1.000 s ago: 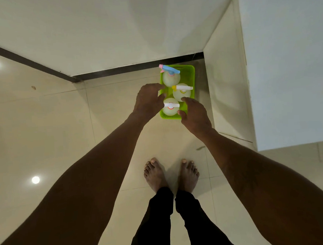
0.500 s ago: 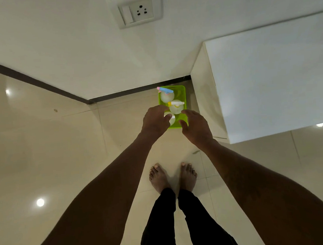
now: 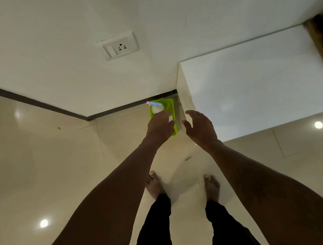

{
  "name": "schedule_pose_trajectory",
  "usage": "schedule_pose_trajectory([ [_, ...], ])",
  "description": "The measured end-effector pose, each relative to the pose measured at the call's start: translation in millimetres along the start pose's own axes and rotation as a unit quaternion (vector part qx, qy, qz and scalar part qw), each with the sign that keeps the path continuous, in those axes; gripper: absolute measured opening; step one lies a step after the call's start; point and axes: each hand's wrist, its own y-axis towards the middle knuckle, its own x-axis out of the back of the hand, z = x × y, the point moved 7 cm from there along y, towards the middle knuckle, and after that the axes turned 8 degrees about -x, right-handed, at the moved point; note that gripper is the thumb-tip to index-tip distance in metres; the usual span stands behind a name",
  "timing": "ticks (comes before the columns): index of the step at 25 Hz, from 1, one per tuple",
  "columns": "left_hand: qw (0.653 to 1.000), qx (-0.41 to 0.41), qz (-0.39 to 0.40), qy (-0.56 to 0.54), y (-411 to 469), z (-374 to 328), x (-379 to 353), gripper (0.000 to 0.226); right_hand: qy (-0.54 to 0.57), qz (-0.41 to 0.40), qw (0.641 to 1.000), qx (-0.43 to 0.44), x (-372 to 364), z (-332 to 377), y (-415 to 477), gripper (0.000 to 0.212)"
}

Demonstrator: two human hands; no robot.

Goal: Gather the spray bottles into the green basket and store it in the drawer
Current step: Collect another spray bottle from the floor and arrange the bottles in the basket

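Note:
The green basket [image 3: 170, 105] sits on the floor against the wall skirting, right beside the white cabinet [image 3: 250, 97]. A white spray bottle with a blue and pink head [image 3: 156, 105] stands at the basket's far end. The other bottles are hidden under my left hand [image 3: 160, 126], apart from a white bit that shows between thumb and forefinger. That hand lies over the basket's middle and near end with its fingers curled down, and its hold is hidden. My right hand [image 3: 200, 128] hovers to the right of the basket with fingers spread, touching nothing.
The cabinet's side wall [image 3: 183, 94] stands close to the basket's right edge. A wall socket [image 3: 119, 47] is above. The glossy tiled floor [image 3: 54, 158] stretches to the left, and my bare feet [image 3: 155, 184] stand behind the basket.
My right hand has let go of the basket's near corner and moved right with fingers spread. My left hand has slid further over the basket. The view has lifted and my feet stand wider.

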Motion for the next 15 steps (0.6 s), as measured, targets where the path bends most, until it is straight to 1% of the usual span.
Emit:
schedule_pose_trajectory([
  [4,0.999,-0.008,-0.029,0.012,1,-41,-11,0.041,0.004,0.021,0.999,0.034,22,-20,1,0.042],
  [9,0.997,0.016,-0.074,0.001,-4,-83,-35,0.035,-0.011,0.034,0.996,0.085,49,-63,5,0.042],
  [11,0.996,0.022,-0.082,-0.005,-6,-99,-47,0.033,-0.016,0.028,0.996,0.084,59,-86,4,0.041],
  [15,0.998,0.021,-0.061,-0.001,-14,-127,-80,0.036,-0.010,0.016,0.998,0.067,74,-129,-6,0.038],
])
